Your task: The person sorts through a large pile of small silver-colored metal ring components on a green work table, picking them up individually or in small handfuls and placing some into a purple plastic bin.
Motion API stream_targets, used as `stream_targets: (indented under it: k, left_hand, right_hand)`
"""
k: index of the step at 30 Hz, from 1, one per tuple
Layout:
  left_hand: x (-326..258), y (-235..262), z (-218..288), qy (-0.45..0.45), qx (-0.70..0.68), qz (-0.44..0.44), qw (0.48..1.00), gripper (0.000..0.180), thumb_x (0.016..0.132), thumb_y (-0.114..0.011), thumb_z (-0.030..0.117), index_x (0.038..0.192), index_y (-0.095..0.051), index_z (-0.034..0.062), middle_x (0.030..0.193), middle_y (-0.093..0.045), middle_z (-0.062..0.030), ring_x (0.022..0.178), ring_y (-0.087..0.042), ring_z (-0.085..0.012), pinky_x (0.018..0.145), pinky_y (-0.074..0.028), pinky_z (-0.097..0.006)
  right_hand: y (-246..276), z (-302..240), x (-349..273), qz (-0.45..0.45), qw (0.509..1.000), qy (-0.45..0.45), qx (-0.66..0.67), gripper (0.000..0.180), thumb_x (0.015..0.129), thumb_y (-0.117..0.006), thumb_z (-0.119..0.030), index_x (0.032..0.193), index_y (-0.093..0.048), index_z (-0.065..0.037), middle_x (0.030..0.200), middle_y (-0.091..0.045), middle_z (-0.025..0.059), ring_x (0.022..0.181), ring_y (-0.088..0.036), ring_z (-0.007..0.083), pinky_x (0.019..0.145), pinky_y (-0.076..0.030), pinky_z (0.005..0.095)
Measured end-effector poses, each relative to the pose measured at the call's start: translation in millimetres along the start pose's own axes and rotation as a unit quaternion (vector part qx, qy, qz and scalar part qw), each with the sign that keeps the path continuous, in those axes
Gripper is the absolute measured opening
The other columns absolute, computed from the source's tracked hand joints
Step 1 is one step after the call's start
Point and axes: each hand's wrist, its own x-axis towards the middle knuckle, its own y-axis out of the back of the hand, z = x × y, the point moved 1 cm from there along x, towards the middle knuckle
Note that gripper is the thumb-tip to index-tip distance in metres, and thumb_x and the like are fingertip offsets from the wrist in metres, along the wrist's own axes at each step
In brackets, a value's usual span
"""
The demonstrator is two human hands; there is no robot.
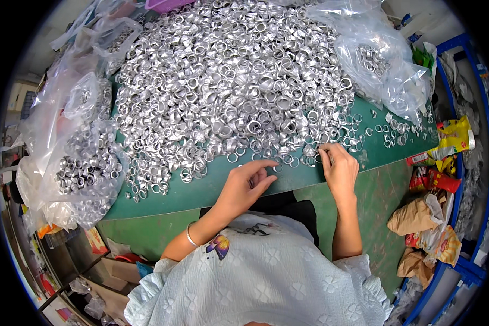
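A large heap of silver metal rings [228,81] covers most of the green table [195,198] before me. At the table's near edge my left hand [247,185] is closed, thumb and index finger at a single small ring [277,168]. My right hand [339,171] is at the heap's near border, its fingers drawn together in a pinch next to several loose rings [308,154]. Whatever is between those fingertips is too small to make out.
Clear plastic bags with rings lie at the left [87,163] and the far right [380,60]. Smaller rings [402,130] are scattered on the table's right side. A blue shelf [486,125] stands at the right, beside brown paper bags [415,214] and coloured packets [453,136].
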Motion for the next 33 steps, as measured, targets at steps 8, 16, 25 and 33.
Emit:
stream_targets:
  k: [8, 16, 25, 33]
  left_hand:
    - [0.6, -4.9, 0.3, -0.006, 0.008, -0.01, 1.0, 0.024, 0.079, -0.062, 0.002, 0.103, -0.061, 0.0044, 0.064, -0.045, 0.0049, 0.053, -0.034, -0.0016, 0.047, -0.028, -0.018]
    - [1.5, -4.9, 3.7, 0.008, -0.068, -0.013, 0.998, 0.034, 0.078, -0.062, 0.001, 0.111, -0.057, 0.0051, 0.068, -0.045, 0.005, 0.056, -0.034, -0.0009, 0.049, -0.028, -0.017]
    - [8.6, -11.5, 18.4, -0.021, -0.093, -0.01, 0.995, 0.044, 0.074, -0.065, 0.001, 0.116, -0.055, 0.0103, 0.074, -0.048, 0.0024, 0.056, -0.036, -0.0027, 0.051, -0.033, -0.017]
    - [7.6, -8.8, 8.8, 0.079, -0.299, -0.073, 0.948, 0.031, 0.079, -0.061, 0.001, 0.109, -0.058, 0.003, 0.073, -0.049, 0.0047, 0.056, -0.036, -0.0015, 0.048, -0.028, -0.016]
  right_hand:
    - [-5.3, -1.4, 4.8, -0.001, 0.999, 0.051, 0.015, 0.009, 0.073, -0.065, -0.007, 0.082, -0.063, -0.006, 0.069, -0.058, 0.0072, 0.053, -0.055, 0.0218, 0.05, -0.041, 0.0319]
    - [-4.5, -8.0, -5.5, -0.154, 0.54, -0.312, 0.766, 0.01, 0.088, -0.053, -0.013, 0.086, -0.056, -0.004, 0.061, -0.045, -0.0022, 0.048, -0.036, 0.0059, 0.042, -0.026, 0.0203]
    - [-14.8, -46.0, -30.4, -0.297, 0.166, -0.407, 0.848, 0.019, 0.093, -0.041, -0.021, 0.092, -0.05, -0.005, 0.06, -0.038, -0.0045, 0.044, -0.032, 0.0063, 0.04, -0.026, 0.0204]
    - [-9.0, -60.1, -32.9, -0.246, 0.481, -0.324, 0.777, 0.017, 0.093, -0.045, -0.019, 0.093, -0.052, -0.004, 0.058, -0.035, -0.0051, 0.045, -0.031, 0.0038, 0.04, -0.025, 0.0178]
